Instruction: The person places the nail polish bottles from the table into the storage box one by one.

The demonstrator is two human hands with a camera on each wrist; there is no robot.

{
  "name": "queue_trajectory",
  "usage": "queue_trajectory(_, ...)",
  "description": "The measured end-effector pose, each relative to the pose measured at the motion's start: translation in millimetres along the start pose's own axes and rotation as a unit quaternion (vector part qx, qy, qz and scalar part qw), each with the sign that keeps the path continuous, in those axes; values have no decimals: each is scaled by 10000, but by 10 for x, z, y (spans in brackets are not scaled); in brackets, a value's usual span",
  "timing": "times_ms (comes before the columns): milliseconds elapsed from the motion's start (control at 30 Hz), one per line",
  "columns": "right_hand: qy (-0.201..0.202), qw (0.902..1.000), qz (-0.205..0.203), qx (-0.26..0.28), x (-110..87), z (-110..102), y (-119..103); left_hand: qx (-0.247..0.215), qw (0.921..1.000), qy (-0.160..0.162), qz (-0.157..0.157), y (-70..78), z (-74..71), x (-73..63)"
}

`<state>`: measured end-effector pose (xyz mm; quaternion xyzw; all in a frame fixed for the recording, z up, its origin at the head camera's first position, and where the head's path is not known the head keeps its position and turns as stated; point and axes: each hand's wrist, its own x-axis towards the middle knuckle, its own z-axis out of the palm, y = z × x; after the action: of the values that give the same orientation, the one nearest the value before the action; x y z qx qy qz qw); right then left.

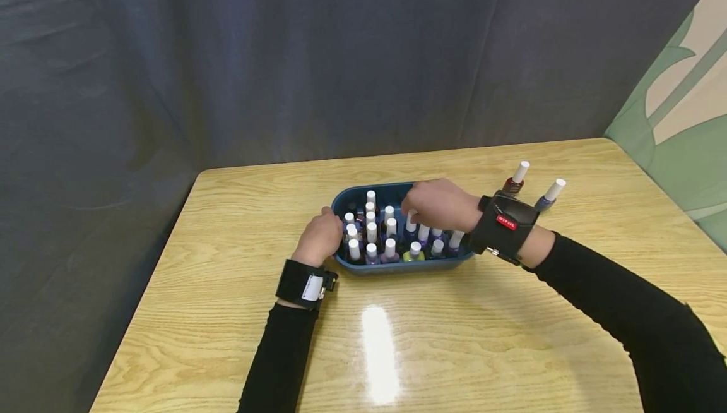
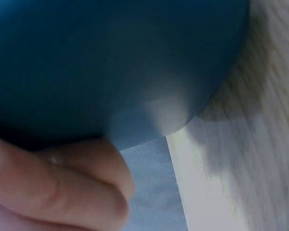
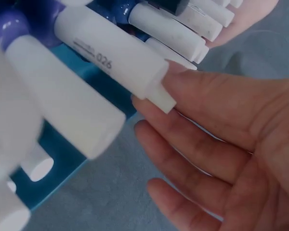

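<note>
A dark blue oval bin [image 1: 404, 268] holds several nail polish bottles [image 1: 389, 250] standing upright with white caps. At the bin's left end, my left hand [image 1: 322, 236] grips the rim; curled fingers [image 2: 82, 192] lie against the blue wall in the left wrist view. My right hand [image 1: 443, 204] reaches over the right half of the bin, fingers pointing down among the caps. In the right wrist view, thumb and forefinger pinch the end of a white cap [image 3: 162, 99], beside a cap marked 026 [image 3: 111, 50]. That cap's bottle is mostly hidden behind its neighbours.
Two more bottles stand on the wooden table [image 1: 250, 242] right of the bin: a dark red one [image 1: 515, 179] and a blue-violet one [image 1: 550, 194], close to the right wrist strap. A dark grey curtain [image 1: 341, 59] hangs behind the table. Patterned green fabric [image 1: 681, 122] is at far right.
</note>
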<state>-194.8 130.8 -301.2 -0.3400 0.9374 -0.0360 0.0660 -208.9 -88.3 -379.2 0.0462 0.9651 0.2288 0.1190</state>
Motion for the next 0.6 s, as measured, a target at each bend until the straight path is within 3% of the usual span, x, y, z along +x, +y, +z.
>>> queue_trajectory(267, -84, 10000, -4, -21, -9, 40, -13, -53, 9999, -44, -84, 12, 2, -3)
queue_trajectory(600, -73, 9999, -111, -64, -15, 55, -26, 51, 9999, 121, 30, 9, 4, -6)
